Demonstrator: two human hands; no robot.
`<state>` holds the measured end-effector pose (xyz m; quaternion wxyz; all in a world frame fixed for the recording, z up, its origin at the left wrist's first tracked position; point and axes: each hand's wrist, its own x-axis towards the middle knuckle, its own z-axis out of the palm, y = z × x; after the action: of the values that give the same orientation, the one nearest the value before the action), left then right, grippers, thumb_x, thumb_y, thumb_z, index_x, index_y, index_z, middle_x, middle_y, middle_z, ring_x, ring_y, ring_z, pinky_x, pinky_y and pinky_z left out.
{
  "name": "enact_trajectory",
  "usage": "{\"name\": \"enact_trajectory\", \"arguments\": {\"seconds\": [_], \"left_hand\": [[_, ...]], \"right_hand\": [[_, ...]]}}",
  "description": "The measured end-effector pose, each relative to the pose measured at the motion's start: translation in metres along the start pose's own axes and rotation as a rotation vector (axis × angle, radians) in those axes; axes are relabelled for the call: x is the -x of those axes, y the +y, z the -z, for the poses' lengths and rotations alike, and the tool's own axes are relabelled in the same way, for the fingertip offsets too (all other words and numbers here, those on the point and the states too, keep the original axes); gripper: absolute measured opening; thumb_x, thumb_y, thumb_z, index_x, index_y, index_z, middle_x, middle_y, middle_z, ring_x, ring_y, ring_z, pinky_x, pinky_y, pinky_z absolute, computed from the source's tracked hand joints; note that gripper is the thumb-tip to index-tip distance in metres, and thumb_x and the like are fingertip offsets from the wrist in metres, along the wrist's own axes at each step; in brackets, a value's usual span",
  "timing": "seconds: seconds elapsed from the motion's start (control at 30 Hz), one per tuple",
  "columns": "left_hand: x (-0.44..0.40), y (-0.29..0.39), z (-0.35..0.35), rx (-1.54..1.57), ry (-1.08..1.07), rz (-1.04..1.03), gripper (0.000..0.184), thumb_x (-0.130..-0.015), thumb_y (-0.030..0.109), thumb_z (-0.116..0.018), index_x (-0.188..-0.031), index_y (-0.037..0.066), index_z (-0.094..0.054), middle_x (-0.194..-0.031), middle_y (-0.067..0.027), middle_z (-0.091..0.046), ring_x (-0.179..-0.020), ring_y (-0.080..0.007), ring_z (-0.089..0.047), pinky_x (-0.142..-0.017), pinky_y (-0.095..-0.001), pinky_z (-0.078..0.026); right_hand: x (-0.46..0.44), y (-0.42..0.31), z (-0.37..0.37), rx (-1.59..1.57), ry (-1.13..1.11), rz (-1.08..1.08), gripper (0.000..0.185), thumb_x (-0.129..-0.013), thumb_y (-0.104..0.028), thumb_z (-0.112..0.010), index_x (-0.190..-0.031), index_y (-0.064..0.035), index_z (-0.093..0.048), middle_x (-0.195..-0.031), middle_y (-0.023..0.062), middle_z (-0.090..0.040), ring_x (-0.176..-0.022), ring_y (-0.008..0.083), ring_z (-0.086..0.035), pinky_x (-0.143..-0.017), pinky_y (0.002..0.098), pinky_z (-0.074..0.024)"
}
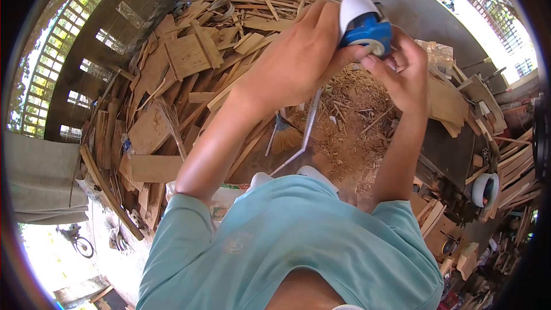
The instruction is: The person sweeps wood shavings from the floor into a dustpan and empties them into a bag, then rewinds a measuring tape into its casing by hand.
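Both hands are raised in front of me around a small blue-and-white device, whose exact kind I cannot make out. It has a blue body, a smooth white curved piece on top and a pale round part at the lower side. My left hand wraps its left side, thumb along the bottom. On the other side my right hand grips it with curled fingers, its thumb near the round part. Below my left hand a narrow white strip hangs down and bends near the floor; its upper end is hidden.
A large heap of wooden offcuts fills the left and back. Wood shavings cover the floor ahead. A broom head lies near my feet. More boards and a white round container are at the right.
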<state>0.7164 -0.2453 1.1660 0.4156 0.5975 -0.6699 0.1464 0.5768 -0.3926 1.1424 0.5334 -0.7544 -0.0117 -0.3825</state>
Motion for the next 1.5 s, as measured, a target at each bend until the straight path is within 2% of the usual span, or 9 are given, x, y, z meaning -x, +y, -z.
{"name": "enact_trajectory", "arguments": {"seconds": [0.23,0.33,0.43,0.73,1.0,1.1,1.2,1.3,1.5], "left_hand": [[-0.028,0.02,-0.013,0.15,0.1,0.02,0.059,-0.087,0.028,-0.068,-0.129,-0.004,-0.043,-0.096,-0.0163,-0.06,-0.082,-0.0262,-0.061,-0.071,-0.0345,-0.048],[-0.018,0.013,-0.039,0.215,0.188,0.065,0.072,-0.081,0.031,-0.073,-0.13,-0.008,-0.038,-0.093,-0.0201,-0.056,-0.082,-0.0299,-0.058,-0.071,-0.0375,-0.048],[-0.007,0.005,-0.067,0.424,0.191,0.176,0.065,-0.083,0.031,-0.071,-0.126,-0.008,-0.043,-0.095,-0.0201,-0.056,-0.084,-0.0315,-0.057,-0.072,-0.0387,-0.048],[-0.012,0.016,-0.092,0.026,0.236,0.122,0.038,-0.096,0.031,-0.054,-0.106,-0.006,-0.05,-0.088,-0.0168,-0.056,-0.074,-0.0271,-0.055,-0.065,-0.0358,-0.044],[-0.012,0.015,-0.083,0.282,0.12,0.296,0.035,-0.095,0.029,-0.056,-0.098,-0.005,-0.047,-0.072,-0.019,-0.058,-0.059,-0.0337,-0.057,-0.052,-0.0402,-0.043],[-0.009,0.01,-0.067,0.216,-0.061,0.319,0.033,-0.094,0.026,-0.059,-0.102,-0.005,-0.05,-0.07,-0.016,-0.062,-0.061,-0.0255,-0.064,-0.056,-0.0338,-0.048],[-0.008,0.012,-0.051,0.132,-0.287,0.323,0.036,-0.091,0.024,-0.064,-0.108,-0.006,-0.053,-0.077,-0.0178,-0.067,-0.07,-0.025,-0.07,-0.062,-0.0326,-0.052],[-0.014,0.024,-0.041,0.157,-0.398,0.242,0.04,-0.088,0.022,-0.067,-0.113,-0.007,-0.053,-0.081,-0.0179,-0.068,-0.077,-0.0272,-0.07,-0.068,-0.0337,-0.054],[-0.018,0.03,-0.032,0.287,-0.45,0.217,0.043,-0.085,0.022,-0.071,-0.113,-0.006,-0.055,-0.083,-0.0163,-0.068,-0.076,-0.0214,-0.069,-0.068,-0.0323,-0.053]], "right_hand": [[0.011,0.01,-0.007,-0.283,0.269,0.151,0.032,-0.082,-0.011,-0.075,-0.106,0.0033,-0.06,-0.099,0.0083,-0.066,-0.091,0.0122,-0.061,-0.083,0.0274,-0.0477],[0.018,0.029,-0.019,-0.46,0.416,0.126,0.032,-0.084,-0.017,-0.073,-0.107,0.0024,-0.06,-0.099,0.007,-0.066,-0.089,0.0109,-0.06,-0.081,0.0262,-0.0469],[0.022,0.04,-0.026,-0.591,0.457,0.123,0.028,-0.09,-0.023,-0.067,-0.105,0.0001,-0.06,-0.098,0.0049,-0.065,-0.089,0.0103,-0.06,-0.081,0.0259,-0.0466],[0.028,0.04,-0.05,-1.117,0.571,-0.128,0.028,-0.097,-0.029,-0.054,-0.11,-0.0037,-0.059,-0.098,0.0017,-0.063,-0.087,0.0097,-0.059,-0.075,0.0249,-0.048],[0.048,0.051,-0.024,-0.252,0.507,-0.072,0.058,-0.087,-0.032,-0.068,-0.129,0.0025,-0.048,-0.117,0.0097,-0.058,-0.109,0.0153,-0.053,-0.088,0.0344,-0.0441],[0.046,0.031,0.012,0.247,0.643,0.332,0.075,-0.075,-0.036,-0.079,-0.132,-0.0003,-0.047,-0.125,0.0167,-0.055,-0.117,0.0285,-0.052,-0.093,0.039,-0.044],[0.031,-0.011,0.062,0.737,0.138,0.485,0.072,-0.075,-0.036,-0.079,-0.131,-0.0023,-0.05,-0.125,0.0173,-0.056,-0.115,0.0327,-0.053,-0.093,0.041,-0.045],[0.024,-0.014,0.062,0.626,-0.081,0.417,0.062,-0.076,-0.037,-0.078,-0.122,-0.0022,-0.056,-0.113,0.0156,-0.063,-0.102,0.0322,-0.061,-0.085,0.0401,-0.0494],[0.033,-0.003,0.042,0.4,0.038,0.219,0.037,-0.084,-0.034,-0.069,-0.1,-0.0018,-0.06,-0.083,0.0115,-0.064,-0.073,0.0253,-0.064,-0.066,0.0334,-0.05]]}}
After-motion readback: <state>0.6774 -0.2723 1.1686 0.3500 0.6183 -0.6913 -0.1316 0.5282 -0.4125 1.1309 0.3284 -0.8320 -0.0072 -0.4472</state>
